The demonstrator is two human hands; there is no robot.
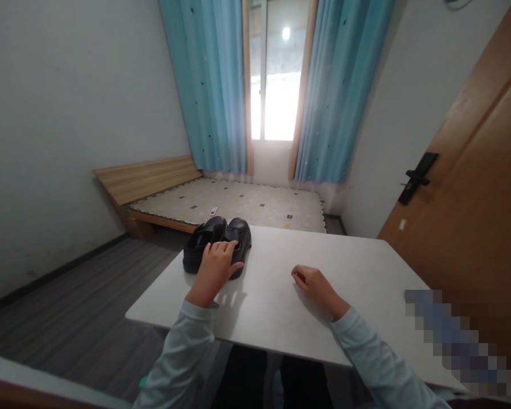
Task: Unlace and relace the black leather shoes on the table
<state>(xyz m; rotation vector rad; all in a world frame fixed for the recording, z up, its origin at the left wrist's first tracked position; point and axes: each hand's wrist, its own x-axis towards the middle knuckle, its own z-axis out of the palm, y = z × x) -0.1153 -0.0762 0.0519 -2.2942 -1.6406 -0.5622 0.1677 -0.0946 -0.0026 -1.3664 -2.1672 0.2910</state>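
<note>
A pair of black shoes (238, 232) stands side by side at the far left corner of the white table (272, 307), toes pointing away from me. My left hand (218, 262) is over the near part of the shoes, its fingers stretched out and the thumb apart. It hides part of both shoes, and whether it touches them I cannot tell. To the right, my right hand (315, 286) is at the middle of the table with its fingers curled in. Nothing shows between those fingers.
Beyond the table is a low wooden bed with a patterned mattress (255, 200); a small white item (213, 211) lies on it. Blue curtains (213, 85) frame a bright window (279, 108). A wooden door (464, 187) is at the right. A blurred patch covers the table's right edge.
</note>
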